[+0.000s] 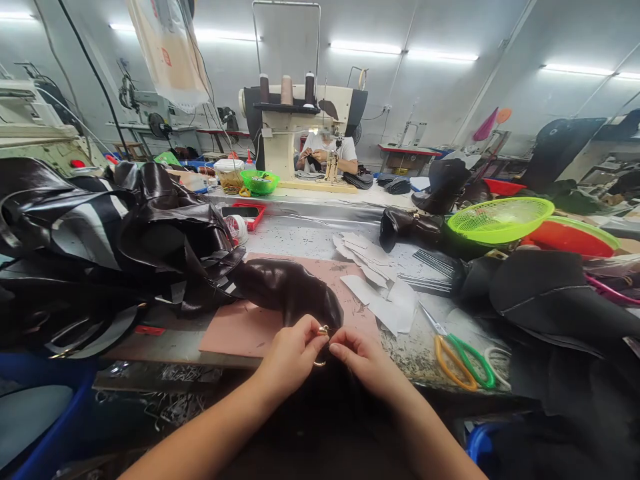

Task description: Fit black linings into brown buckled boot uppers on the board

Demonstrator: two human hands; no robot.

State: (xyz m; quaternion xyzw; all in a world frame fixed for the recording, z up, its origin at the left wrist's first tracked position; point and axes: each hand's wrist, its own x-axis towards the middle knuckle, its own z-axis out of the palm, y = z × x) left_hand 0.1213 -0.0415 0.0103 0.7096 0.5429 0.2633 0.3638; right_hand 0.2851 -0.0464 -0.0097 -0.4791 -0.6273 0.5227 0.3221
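Observation:
A dark brown leather boot upper (285, 283) lies across the pink board, its near end reaching down to my hands. My left hand (295, 350) is closed, thumb and fingers pinching a small gold-coloured buckle (323, 331) at the leather's edge. Close beside it on the right, my right hand (357, 357) is also closed in a pinch. What sits between its fingertips, perhaps a thin strap end, is too small to make out. Below the fingers a curved gold-coloured piece of metal shows. The leather under my hands is lost in shadow.
White paper-like pieces (385, 287) and scissors (463, 360) with orange and green handles lie to the right. Glossy leather uppers (150, 227) pile up at left; black ones (545, 300) at right. Green baskets (500, 219) stand behind. Beyond a sewing machine (280, 133), another person (330, 152) works.

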